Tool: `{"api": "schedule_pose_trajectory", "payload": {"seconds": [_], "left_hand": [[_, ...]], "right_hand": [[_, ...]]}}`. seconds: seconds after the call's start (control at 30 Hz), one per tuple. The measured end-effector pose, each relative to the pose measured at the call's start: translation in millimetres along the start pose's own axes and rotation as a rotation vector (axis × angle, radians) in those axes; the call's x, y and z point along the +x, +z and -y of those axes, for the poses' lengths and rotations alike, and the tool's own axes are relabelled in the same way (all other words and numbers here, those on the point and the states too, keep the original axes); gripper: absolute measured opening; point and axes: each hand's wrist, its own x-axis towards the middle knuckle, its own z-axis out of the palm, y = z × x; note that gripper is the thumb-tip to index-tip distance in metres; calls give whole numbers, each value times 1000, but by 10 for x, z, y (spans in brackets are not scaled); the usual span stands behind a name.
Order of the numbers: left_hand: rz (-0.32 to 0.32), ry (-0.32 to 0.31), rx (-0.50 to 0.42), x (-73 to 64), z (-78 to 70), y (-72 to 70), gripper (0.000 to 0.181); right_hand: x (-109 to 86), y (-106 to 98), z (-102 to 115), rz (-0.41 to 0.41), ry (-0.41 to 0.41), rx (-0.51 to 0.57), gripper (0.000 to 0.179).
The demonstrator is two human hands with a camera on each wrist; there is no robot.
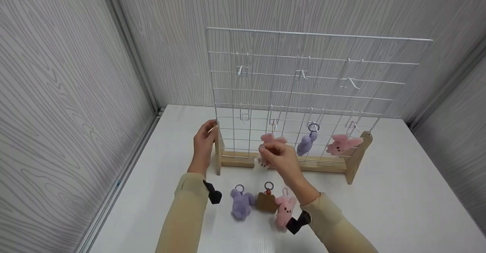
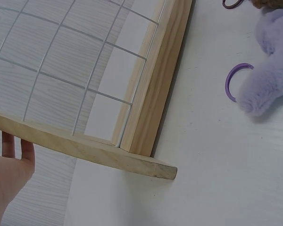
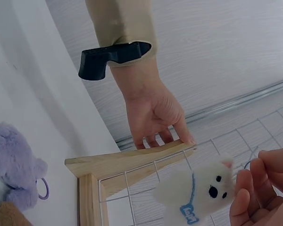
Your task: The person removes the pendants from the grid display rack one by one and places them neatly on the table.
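And the right hand [image 1: 284, 160] pinches the thin blue loop [image 3: 248, 163] on the white plush bear [image 3: 179, 190] dangling just below; left hand [image 1: 203, 145] grips the pale wooden side support [image 3: 113, 161]; a slack pinch might drop the bear, or a nudge rock the white wire grid [image 1: 319, 34].

The right fingers [image 1: 269, 154] hide much of the white plush bear [image 1: 260, 164] in the head view.
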Motion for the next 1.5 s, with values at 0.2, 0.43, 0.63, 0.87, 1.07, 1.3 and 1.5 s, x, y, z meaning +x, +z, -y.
{"api": "schedule_pose_trajectory", "payload": {"seconds": [0.2,0.43,0.63,0.87,1.07,1.3,1.5], "left_hand": [[7,3,2,-33,-62,7,35],[11,1,4,-40,-73,19,34],[-13,-11,-3,28,15,-10,37],[-34,-3,10,95,151,-34,35],[-45,14,-13,99,156,-24,34],[-48,6,-20,111,150,-14,36],[-49,1,-36,102,136,-15,36]], "right_hand": [[-64,-79,-11,9,9,-7,22],[-141,-204,-97,1,17,-33,19],[-204,-309,-187,-22,54,-70,19],[-334,-467,-243,-52,83,-103,13],[-437,-597,-231,-101,92,-111,13],[-546,-744,-272,-151,129,-132,13],[-655,-867,-336,-168,149,-140,16]]}}
